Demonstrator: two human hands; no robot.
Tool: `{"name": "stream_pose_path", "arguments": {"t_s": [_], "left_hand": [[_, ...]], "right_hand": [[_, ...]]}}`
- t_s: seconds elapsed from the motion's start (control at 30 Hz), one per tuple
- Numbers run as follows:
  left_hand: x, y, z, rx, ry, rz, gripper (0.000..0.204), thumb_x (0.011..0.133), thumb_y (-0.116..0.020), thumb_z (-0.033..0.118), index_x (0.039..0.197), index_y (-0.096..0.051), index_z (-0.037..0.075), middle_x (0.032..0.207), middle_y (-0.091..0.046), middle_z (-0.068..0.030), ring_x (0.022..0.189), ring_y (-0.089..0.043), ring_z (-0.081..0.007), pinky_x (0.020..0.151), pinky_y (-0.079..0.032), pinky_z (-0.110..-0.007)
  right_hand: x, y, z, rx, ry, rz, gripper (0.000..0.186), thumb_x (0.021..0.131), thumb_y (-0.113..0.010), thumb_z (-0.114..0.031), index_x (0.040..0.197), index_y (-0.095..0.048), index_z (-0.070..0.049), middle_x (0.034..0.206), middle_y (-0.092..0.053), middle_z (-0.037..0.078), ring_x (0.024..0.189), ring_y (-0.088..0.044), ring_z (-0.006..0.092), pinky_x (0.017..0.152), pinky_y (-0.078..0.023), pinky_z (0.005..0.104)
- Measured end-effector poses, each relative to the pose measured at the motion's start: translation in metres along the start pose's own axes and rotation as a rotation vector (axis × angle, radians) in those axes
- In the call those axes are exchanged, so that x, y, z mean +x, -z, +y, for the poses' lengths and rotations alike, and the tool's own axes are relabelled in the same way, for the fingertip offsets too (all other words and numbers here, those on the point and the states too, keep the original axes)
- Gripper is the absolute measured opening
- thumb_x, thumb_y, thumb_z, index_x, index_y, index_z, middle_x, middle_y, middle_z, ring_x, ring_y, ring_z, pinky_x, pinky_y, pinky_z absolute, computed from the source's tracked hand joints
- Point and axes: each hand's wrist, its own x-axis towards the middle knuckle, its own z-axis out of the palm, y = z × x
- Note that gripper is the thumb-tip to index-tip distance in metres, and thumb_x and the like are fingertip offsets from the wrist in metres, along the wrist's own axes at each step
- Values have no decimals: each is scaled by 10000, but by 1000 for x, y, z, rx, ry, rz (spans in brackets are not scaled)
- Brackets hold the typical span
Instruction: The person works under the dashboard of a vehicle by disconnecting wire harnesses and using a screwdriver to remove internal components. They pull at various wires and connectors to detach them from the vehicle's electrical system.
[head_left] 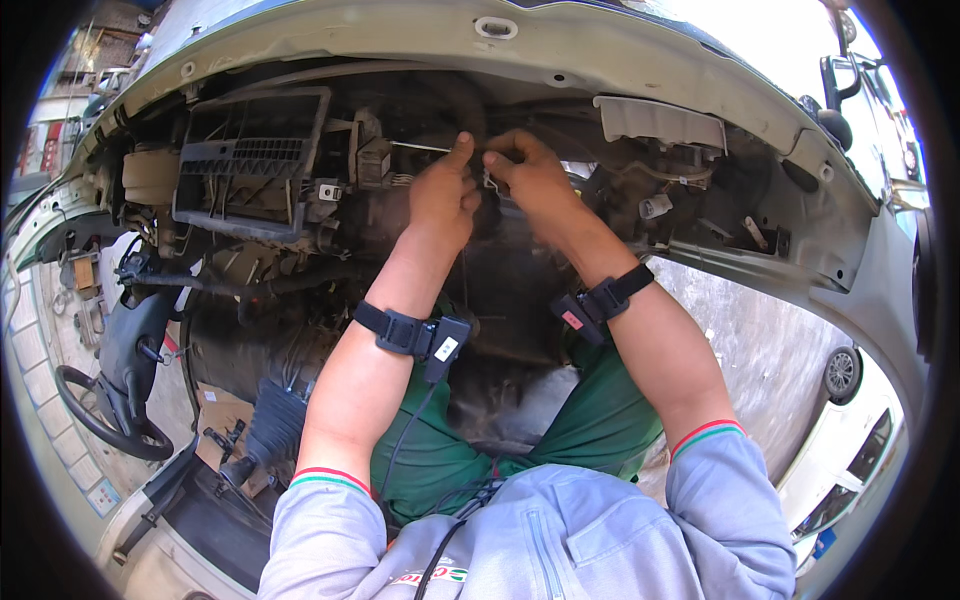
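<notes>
The left hand's (442, 200) fingers are curling in toward the palm with the thumb pointing up, and a thin pale rod (418, 147) is running from beside a boxy block (374, 162) to that thumb, though whether they are gripping it cannot be told. The right hand (540, 185) is bending its fingers, thumb and forefinger almost meeting, while a small pale bent piece (490, 180) is showing just below their tips, its hold unclear.

Black steering wheel (118, 402), white car (825, 468) outside
</notes>
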Motion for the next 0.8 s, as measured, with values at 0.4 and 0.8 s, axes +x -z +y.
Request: {"name": "stream_pose_path", "arguments": {"t_s": [0.4, 0.8], "left_hand": [[-3, -2, 4, 19, -8, -14, 251, 904, -713, 238, 766, -529, 137, 664, -346, 69, 549, -289, -66, 479, -249, -222], [1, 3, 0, 34, -9, -29, 257, 894, -726, 245, 759, -532, 143, 661, -360, 68, 546, -311, -57, 473, -250, -218]], "right_hand": [[2, 5, -5, 66, -129, -41, 193, 943, -602, -226, 1005, -595, -43, 819, -562, 20, 688, -521, 110, 624, -432, 250], [0, -3, -7, 116, -36, -33, 202, 922, -573, -187, 1000, -596, -3, 807, -587, 51, 648, -538, 134, 550, -432, 279]]}}
